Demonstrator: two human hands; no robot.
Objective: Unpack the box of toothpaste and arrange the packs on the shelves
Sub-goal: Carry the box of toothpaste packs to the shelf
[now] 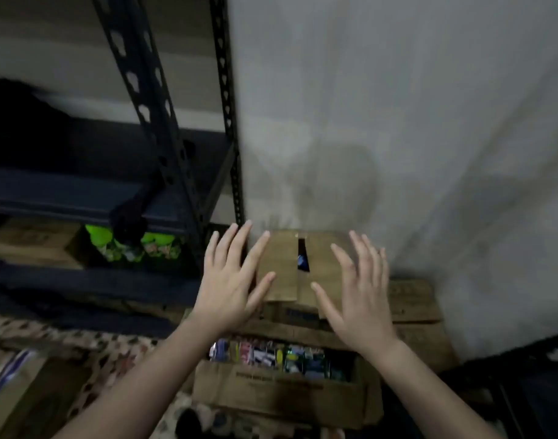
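Head view, forward-down, close

A dark metal shelf (90, 194) stands on the left. On its low board sit a brown box (33, 240) and green packs (135, 247).

No text can be read; dark printed lines stand on the front flap of the open cardboard box (280, 388) and on the side of the closed box (303, 313) above it, but both are too blurred to read.
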